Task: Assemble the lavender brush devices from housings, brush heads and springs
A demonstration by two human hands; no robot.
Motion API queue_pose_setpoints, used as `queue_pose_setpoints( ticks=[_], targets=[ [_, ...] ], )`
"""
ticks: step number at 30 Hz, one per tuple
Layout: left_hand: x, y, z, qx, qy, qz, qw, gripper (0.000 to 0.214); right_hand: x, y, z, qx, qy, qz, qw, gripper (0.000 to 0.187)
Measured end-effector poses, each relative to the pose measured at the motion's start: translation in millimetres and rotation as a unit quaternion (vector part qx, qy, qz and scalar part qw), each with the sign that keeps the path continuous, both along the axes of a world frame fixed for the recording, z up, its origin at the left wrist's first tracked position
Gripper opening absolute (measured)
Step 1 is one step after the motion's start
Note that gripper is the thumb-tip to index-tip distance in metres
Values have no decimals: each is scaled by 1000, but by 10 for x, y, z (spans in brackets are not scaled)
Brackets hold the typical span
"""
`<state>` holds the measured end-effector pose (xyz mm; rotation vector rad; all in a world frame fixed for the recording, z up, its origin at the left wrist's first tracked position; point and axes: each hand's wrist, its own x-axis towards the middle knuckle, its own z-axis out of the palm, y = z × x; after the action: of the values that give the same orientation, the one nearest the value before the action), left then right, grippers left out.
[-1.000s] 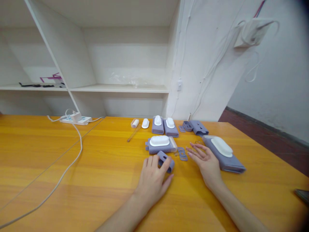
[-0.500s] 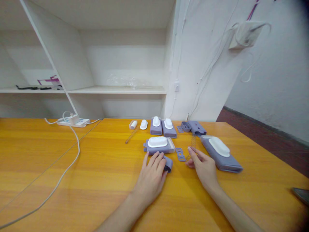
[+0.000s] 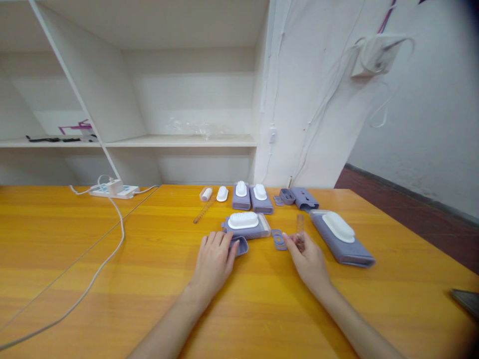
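My left hand (image 3: 212,257) is closed around one side of a small purple-grey oval cup (image 3: 242,248), its opening showing towards me, low over the table. Just behind it lies a flat purple case (image 3: 250,233) with a white bristled oval brush head (image 3: 243,220) on top. My right hand (image 3: 307,254) has its fingers curled around a copper-coloured coil spring (image 3: 300,243), partly hidden by the fingers. The thumb tip is close beside a flat purple frame (image 3: 278,240) with cut-outs; whether they touch, I cannot tell.
Right of my right hand lies a larger purple case (image 3: 352,252) with a white oval top. Farther back are two more purple cases (image 3: 242,202), an opened purple shell (image 3: 305,199), a white oval piece (image 3: 222,193) and another spring (image 3: 204,212). A power strip (image 3: 127,191) trails cable on the left.
My left hand has moved left and turned the purple cup so its opening shows more. My right hand has shifted slightly, its fingers now bunched round the spring.
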<state>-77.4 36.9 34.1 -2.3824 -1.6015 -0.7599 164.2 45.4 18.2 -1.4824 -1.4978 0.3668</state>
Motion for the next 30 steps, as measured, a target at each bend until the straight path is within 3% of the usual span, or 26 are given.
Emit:
queue_pose_setpoints(
  ticks=[3,8,14,18,21,24,26,30],
  targets=[
    [42,-24,9,9,8,-34,999,40,-12,-5,-39,14,-108,17,994,31],
    [41,-7,-41,13,45,-33,998,19,-33,-31,-33,26,-203,79,976,25],
    [-40,81,-78,22,48,19,998,19,-159,-185,47,8,-160,95,983,25],
    [-28,54,-36,48,37,59,996,24,-285,-316,125,-13,-59,191,980,28],
    [50,-66,30,53,39,-10,998,29,-282,-336,137,13,-5,173,985,29],
    [161,-211,87,-9,66,-144,987,33,-218,-288,97,-15,46,119,992,37],
    [212,-270,104,-60,65,-200,976,33,-194,-249,72,-41,72,102,991,40],
    [217,-265,93,-109,28,-206,972,27,-228,-209,80,-69,84,98,989,39]
  ],
)
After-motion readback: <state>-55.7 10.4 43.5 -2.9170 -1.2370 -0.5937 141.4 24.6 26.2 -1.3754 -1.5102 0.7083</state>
